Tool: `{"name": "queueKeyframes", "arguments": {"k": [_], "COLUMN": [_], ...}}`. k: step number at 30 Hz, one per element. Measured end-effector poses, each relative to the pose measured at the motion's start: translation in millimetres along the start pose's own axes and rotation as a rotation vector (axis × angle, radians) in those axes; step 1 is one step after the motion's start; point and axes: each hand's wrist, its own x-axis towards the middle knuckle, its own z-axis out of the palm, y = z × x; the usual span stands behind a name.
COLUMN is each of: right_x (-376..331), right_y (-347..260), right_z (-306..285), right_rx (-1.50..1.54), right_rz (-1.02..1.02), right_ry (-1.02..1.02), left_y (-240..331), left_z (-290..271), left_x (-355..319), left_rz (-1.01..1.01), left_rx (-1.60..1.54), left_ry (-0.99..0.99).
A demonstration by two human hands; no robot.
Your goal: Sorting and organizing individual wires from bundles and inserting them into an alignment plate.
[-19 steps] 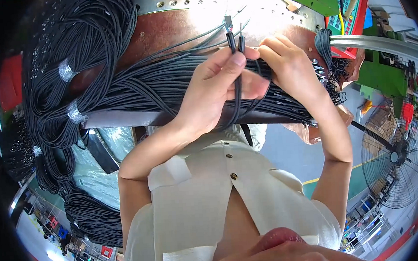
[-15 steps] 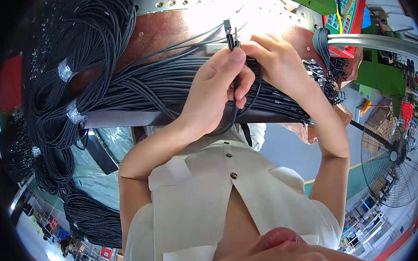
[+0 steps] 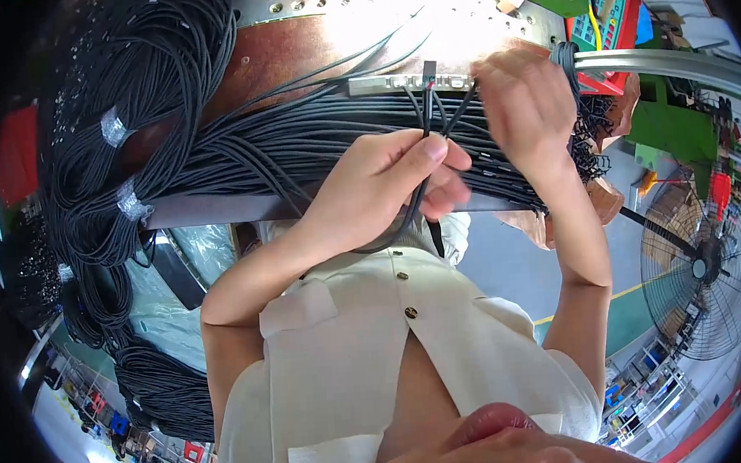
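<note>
My left hand (image 3: 392, 175) pinches black cables between thumb and forefinger above a spread bundle. One cable (image 3: 429, 113) stands up from that pinch and ends in a small dark rectangular connector (image 3: 430, 69). A second black strand (image 3: 462, 111) slants from the left hand toward my right hand (image 3: 528, 107), whose curled fingers close at its end; they are partly blurred. Behind the connector lies a pale metal bar (image 3: 370, 85) with slots along it. Below the left hand, the held cable loops back toward my body.
Many black cables (image 3: 272, 144) lie along the bench, and tied coils (image 3: 70, 173) hang at its left end. A metal plate with holes (image 3: 293, 0) is at the back. On the right are a curved metal rail (image 3: 666, 69), a green machine frame (image 3: 678, 119) and a standing fan (image 3: 704, 270).
My right hand has moved right, away from the left, with a strand now stretched between them. My left hand has shifted slightly nearer my body, and the connector has moved right and nearer.
</note>
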Motion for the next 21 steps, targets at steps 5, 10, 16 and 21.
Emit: {"name": "queueKeyframes", "arguments": {"k": [5,10,16,21], "right_x": [-29.3,-36.3,-40.0,-2.2], "right_y": [0.2,1.4,8.4,-8.4], "right_z": [9.3,16.5,13.1,-15.0], "right_rx": [0.493,0.589,0.354,0.189], "right_rz": [0.589,0.76,0.515,0.059], "right_ry": [-0.303,-0.392,-0.361,-0.186], "left_y": [9.6,9.3,9.1,24.0], "left_z": [-11.2,1.9,3.8,14.1], "left_x": [-0.3,7.8,16.9,29.2], "left_rz": [0.04,-0.018,-0.181,-0.403], "left_rx": [0.031,-0.292,-0.364,-0.273], "left_ry": [0.214,0.155,0.095,-0.045]}}
